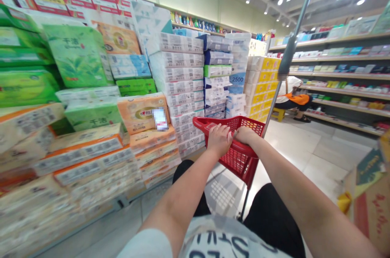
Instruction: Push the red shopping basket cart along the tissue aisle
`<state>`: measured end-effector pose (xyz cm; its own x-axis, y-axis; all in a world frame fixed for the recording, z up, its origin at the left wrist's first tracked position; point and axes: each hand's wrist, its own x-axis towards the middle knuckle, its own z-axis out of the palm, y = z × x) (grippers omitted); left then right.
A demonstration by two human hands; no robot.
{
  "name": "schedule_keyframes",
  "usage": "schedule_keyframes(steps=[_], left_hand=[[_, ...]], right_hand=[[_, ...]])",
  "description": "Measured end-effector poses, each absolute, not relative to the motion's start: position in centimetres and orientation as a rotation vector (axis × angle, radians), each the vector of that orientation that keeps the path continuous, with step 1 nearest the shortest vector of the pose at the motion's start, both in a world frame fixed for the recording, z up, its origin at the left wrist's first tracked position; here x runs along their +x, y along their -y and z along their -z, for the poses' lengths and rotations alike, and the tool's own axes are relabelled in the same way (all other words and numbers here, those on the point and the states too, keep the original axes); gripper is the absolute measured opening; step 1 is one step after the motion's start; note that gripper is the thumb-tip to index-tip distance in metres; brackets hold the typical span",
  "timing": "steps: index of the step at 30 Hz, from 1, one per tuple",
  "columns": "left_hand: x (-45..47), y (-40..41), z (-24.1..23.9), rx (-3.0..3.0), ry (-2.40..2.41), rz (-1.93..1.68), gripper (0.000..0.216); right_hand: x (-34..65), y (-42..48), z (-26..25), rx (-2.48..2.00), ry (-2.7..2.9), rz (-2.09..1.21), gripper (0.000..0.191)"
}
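A red shopping cart point(234, 159) with a perforated plastic basket stands straight in front of me, its handle towards my body. My left hand point(218, 138) is closed over the left part of the handle. Close beside it, my right hand point(244, 135) grips the handle further right, fingers wrapped and partly hidden. A tall grey pole point(300, 18) with a dark sleeve rises from the cart's right side. What lies inside the basket is hidden from this angle.
Stacked tissue packs point(146, 113) line the left side, with white paper bundles point(184, 75) and yellow boxes point(263, 83) further along. A person point(291, 91) sits on a yellow stool point(278, 114) near the right shelves point(344, 75). A cardboard box point(370, 189) stands at the near right.
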<state>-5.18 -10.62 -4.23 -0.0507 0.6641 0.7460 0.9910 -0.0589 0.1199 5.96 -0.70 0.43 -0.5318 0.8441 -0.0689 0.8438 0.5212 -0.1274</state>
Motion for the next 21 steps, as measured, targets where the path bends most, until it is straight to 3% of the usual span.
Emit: schedule_keyframes(steps=[8,13,18,21], left_hand=[[-5.15,10.64,4.27,-1.756,1.755,0.919,0.032],[-5.18,10.66,4.20,-1.758,1.749,0.906,0.031],[-5.25,10.53,4.40,-1.755,1.733,0.915,0.030],[-5.28,10.55,4.53,-1.756,1.734,0.917,0.031]], right_hand=[[6.14,0.81,-0.37,-1.369,2.746,-0.265,0.028],[6.40,0.72,-0.68,-1.317,2.642,-0.203,0.036],[6.42,0.75,-0.22,-1.350,2.779,-0.246,0.025],[6.37,0.92,-0.09,-1.320,2.847,-0.234,0.027]])
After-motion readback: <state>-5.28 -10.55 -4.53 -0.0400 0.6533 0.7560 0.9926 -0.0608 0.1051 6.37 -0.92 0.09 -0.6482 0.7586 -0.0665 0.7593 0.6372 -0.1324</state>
